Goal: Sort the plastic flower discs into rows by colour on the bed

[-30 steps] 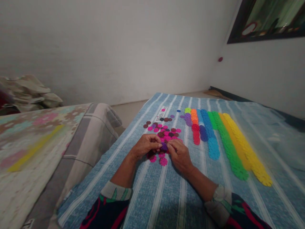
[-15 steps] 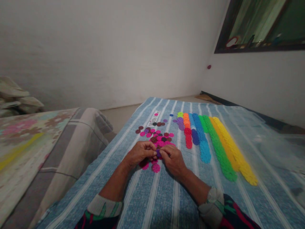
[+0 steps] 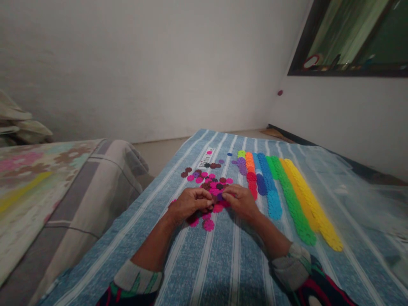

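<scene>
My right hand [image 3: 244, 203] pinches a purple notched disc [image 3: 219, 196] between thumb and fingertips. Just to its left, my left hand [image 3: 193, 203] has its fingers closed together; a small dark piece may be at the tips, too blurred to name. Both hands hover over a loose pile of pink discs [image 3: 208, 225] with toothed edges, mixed with brown discs [image 3: 185, 173] and a few black ones. Part of the pile is hidden under my hands.
Right of the pile lie overlapping rows of discs: red [image 3: 251, 187], blue [image 3: 274, 204], green [image 3: 298, 219] and yellow [image 3: 328, 231]. A clear plastic bag [image 3: 366, 204] rests on the striped cloth [image 3: 204, 263] at the right. A covered bed [image 3: 105, 182] stands to the left.
My hands have drawn apart: the right hand has moved right and slightly up with the purple disc, while the left has stayed nearly in place.
</scene>
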The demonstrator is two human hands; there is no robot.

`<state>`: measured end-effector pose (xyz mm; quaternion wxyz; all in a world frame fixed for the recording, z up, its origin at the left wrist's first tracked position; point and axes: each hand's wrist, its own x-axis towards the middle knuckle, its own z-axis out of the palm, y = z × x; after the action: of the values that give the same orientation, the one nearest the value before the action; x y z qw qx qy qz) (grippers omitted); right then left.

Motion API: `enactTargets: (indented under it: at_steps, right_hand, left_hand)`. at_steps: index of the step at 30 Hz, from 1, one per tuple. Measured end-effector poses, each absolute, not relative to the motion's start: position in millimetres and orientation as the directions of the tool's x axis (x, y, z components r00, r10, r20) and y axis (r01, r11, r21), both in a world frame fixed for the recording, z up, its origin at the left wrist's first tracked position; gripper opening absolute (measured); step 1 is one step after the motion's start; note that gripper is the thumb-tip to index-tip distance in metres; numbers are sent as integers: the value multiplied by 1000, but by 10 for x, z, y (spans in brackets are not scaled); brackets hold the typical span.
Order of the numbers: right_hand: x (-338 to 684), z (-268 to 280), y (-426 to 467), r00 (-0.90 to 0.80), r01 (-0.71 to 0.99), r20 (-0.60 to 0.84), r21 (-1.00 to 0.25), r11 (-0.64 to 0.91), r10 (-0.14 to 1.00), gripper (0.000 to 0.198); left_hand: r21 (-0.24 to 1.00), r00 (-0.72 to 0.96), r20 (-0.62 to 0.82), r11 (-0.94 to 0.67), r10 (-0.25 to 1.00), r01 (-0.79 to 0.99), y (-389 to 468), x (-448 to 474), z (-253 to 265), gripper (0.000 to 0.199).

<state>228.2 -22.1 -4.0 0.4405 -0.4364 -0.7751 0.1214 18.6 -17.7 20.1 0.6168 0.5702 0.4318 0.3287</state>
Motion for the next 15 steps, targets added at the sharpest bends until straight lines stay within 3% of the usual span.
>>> enactTargets:
  at_steps: [4, 6, 9, 15]
  right_hand:
    - [2704, 46, 242, -197, 839, 529, -344, 421, 825, 25]
    - [2895, 114, 470, -138, 882, 507, -328, 338, 851, 22]
    - [3071, 204, 708, -122, 955, 362, -210, 209, 924, 20]
    - [3114, 228, 827, -141, 983, 199, -86, 160, 970, 26]
  left_hand:
    - [990, 332, -131, 104, 934, 98, -170, 151, 243, 22]
    - [990, 305, -119, 88, 945, 113, -177, 132, 276, 21]
    - [986, 287, -117, 77, 951, 147, -190, 118, 315, 21]
    - [977, 268, -133, 81, 954, 196, -187, 112, 318, 21]
